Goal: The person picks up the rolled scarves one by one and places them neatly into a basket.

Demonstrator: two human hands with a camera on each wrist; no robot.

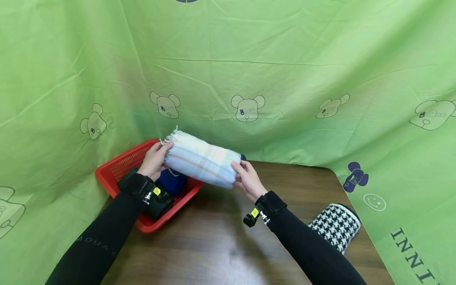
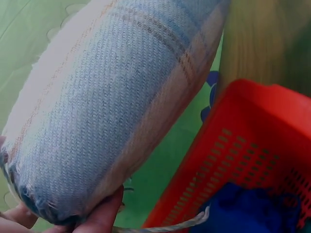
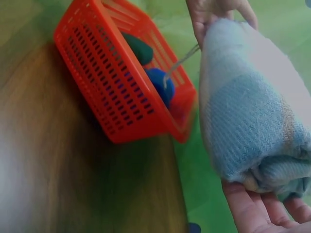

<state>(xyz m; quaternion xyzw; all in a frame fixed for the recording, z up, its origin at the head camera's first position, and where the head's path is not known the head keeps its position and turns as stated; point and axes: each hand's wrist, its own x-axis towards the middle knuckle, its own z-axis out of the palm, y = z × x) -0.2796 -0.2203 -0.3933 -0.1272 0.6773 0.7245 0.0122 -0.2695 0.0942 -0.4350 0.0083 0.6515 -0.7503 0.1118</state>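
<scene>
A rolled scarf (image 1: 203, 158) in light blue and cream plaid, fringed at its left end, is held up off the table between both hands. My left hand (image 1: 154, 160) grips the fringed end, above the red basket. At the other end, my right hand (image 1: 249, 180) holds the roll with the thumb on top and the fingers beneath. In the right wrist view the scarf's (image 3: 252, 107) folded layers show at that end. A loose fringe strand hangs near the left hand in the left wrist view.
The red perforated basket (image 1: 185, 204) stands at the left on the wooden table (image 1: 213, 237), with a blue bundle (image 1: 172, 182) and a dark green bundle (image 1: 156, 208) inside. A black-and-white houndstooth roll (image 1: 336, 225) lies at the right, near the right forearm. Green printed cloth (image 1: 213, 79) hangs behind.
</scene>
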